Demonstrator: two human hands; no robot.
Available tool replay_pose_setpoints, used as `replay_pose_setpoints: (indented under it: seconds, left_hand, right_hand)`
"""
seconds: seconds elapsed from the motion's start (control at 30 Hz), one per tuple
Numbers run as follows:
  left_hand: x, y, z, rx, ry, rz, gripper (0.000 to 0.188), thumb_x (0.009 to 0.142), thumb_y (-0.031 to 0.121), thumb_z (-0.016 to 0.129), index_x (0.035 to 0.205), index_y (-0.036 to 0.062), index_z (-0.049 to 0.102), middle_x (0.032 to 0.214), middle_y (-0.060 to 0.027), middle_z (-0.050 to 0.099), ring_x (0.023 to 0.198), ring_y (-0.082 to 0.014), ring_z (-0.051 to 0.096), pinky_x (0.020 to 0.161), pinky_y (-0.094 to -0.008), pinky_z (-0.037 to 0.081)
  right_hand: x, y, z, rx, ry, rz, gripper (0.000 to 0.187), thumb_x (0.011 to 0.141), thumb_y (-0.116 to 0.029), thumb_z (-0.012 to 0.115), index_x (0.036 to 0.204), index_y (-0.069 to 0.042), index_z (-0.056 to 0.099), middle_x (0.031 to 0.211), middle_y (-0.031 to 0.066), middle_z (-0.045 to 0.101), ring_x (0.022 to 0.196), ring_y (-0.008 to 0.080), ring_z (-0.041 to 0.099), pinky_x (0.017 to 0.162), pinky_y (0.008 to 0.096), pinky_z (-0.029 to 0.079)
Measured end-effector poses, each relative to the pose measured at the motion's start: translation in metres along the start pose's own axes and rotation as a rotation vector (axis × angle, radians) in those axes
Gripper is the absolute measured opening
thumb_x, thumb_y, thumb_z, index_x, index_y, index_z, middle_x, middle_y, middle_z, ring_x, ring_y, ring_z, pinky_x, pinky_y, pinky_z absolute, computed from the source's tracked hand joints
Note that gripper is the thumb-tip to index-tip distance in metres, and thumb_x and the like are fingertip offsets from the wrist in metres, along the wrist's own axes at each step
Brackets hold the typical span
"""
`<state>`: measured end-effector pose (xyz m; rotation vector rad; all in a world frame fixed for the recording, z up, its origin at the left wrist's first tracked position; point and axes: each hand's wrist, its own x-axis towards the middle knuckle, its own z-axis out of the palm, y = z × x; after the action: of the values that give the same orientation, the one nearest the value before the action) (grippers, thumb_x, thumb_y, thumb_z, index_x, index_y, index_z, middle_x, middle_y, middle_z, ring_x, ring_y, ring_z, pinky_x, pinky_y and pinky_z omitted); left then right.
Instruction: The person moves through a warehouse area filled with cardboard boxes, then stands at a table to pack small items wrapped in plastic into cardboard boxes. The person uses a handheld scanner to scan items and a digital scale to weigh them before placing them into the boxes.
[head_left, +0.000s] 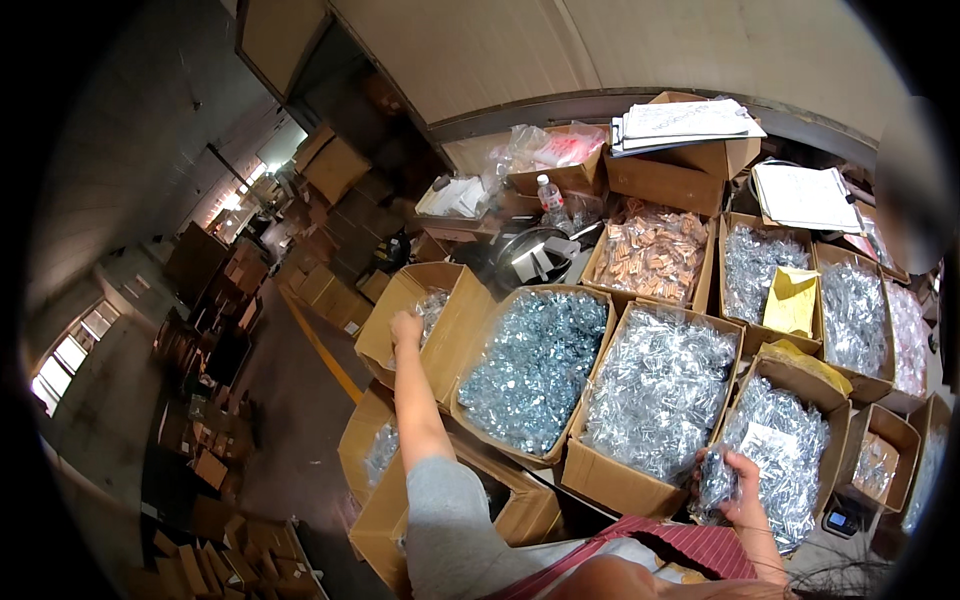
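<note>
My left arm stretches out to a cardboard box [460, 300] at the left of the row. Inside its opening, next to some clear plastic bags [430, 312], my left hand [405, 328] is curled closed; whatever its fingers hold is hidden. Near my body, my right hand [742, 485] is wrapped round a clear plastic bag of small metal parts [716, 482]. That bag is between a box of bagged silvery metal pieces [655, 400] and another box of bagged metal parts [775, 440]. A box of bluish bagged metal parts [535, 370] stands between my two arms.
Farther back are a box of copper-coloured parts [655, 250], a plastic bottle [550, 195] and papers on a box [685, 122]. A yellow packet [791, 300] lies on bagged parts. At the right sits a small dark device [842, 520]. Stacked cartons [335, 300] line the left aisle.
</note>
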<state>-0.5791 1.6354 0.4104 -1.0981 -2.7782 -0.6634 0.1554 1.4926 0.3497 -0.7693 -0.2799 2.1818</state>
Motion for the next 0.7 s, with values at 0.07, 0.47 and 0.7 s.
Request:
replay_pose_setpoints:
  seconds: [0.07, 0.47, 0.7]
  left_hand:
    - [-0.001, -0.002, -0.015, -0.335, 0.083, -0.027, 0.034, 0.084, 0.020, 0.065, 0.115, 0.0050, 0.065, 0.116, -0.0169, 0.068, 0.106, -0.0299, 0.065, 0.090, -0.0485, 0.051]
    - [-0.233, 0.188, -0.066, -1.713, -0.953, -0.037, 0.027, 0.101, 0.015, 0.049, 0.124, 0.0014, 0.052, 0.127, -0.0145, 0.060, 0.107, -0.0283, 0.066, 0.090, -0.0410, 0.057]
    - [-0.436, 0.288, -0.099, -1.504, -1.410, 0.074, 0.025, 0.103, 0.018, 0.046, 0.121, 0.0018, 0.051, 0.134, -0.0167, 0.057, 0.113, -0.0261, 0.063, 0.091, -0.0354, 0.057]
  right_hand:
    - [0.000, 0.004, 0.005, 0.001, 0.043, -0.013, 0.050, 0.081, -0.034, 0.062, 0.111, 0.006, 0.063, 0.089, 0.0183, 0.070, 0.077, 0.0303, 0.070, 0.067, 0.0419, 0.060]
    - [0.005, -0.004, -0.001, -0.128, -0.168, -0.019, 0.054, 0.082, -0.028, 0.065, 0.128, -0.003, 0.054, 0.110, 0.0159, 0.066, 0.083, 0.0247, 0.067, 0.070, 0.0402, 0.058]
    - [-0.059, -0.018, 0.028, 0.153, -0.591, 0.050, 0.091, 0.072, -0.011, 0.061, 0.153, -0.005, 0.021, 0.149, 0.0305, 0.034, 0.100, 0.0309, 0.067, 0.067, 0.0359, 0.061]
